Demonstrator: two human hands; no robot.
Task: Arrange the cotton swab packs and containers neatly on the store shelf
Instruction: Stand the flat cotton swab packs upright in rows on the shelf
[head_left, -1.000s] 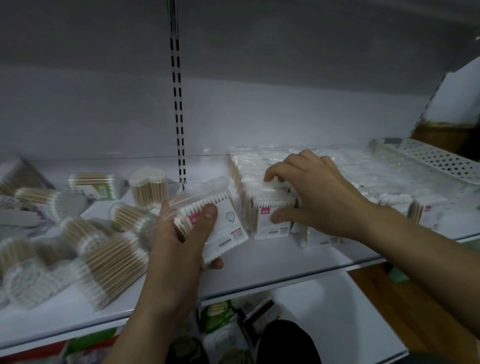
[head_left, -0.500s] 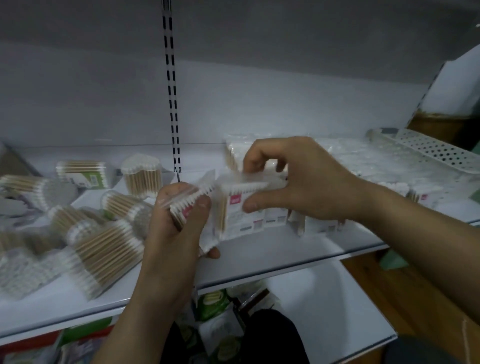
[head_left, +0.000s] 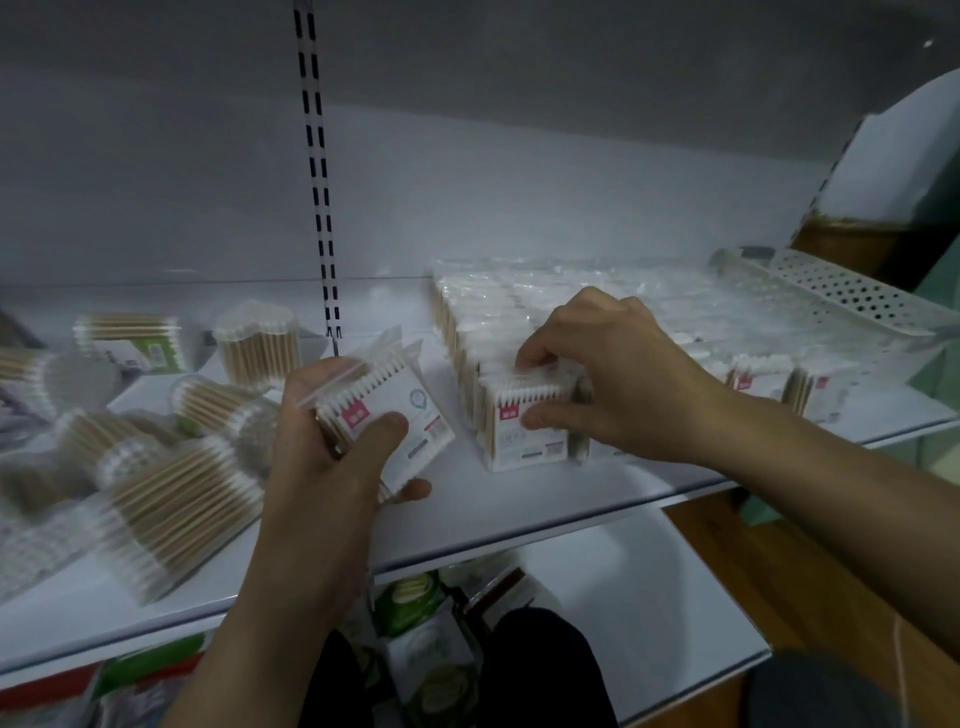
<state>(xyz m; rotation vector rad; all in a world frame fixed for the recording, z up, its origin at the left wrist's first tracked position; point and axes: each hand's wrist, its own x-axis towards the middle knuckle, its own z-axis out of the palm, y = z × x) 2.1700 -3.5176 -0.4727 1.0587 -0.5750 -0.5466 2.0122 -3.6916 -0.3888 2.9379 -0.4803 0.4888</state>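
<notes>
Two hands (head_left: 337, 452) (head_left: 618, 379) around swab packs (head_left: 410, 415) (head_left: 524, 436)

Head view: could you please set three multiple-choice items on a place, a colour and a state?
1. Where are the loose tubs? A left of the left hand B lower shelf C floor
2. The tag on the held pack is: A green B pink C blue
3. The right hand is: A idle B flat on the shelf C gripping the front pack
A: they lie left of it. B: pink square near the swab tips. C: fingers and thumb curl round it.
</notes>
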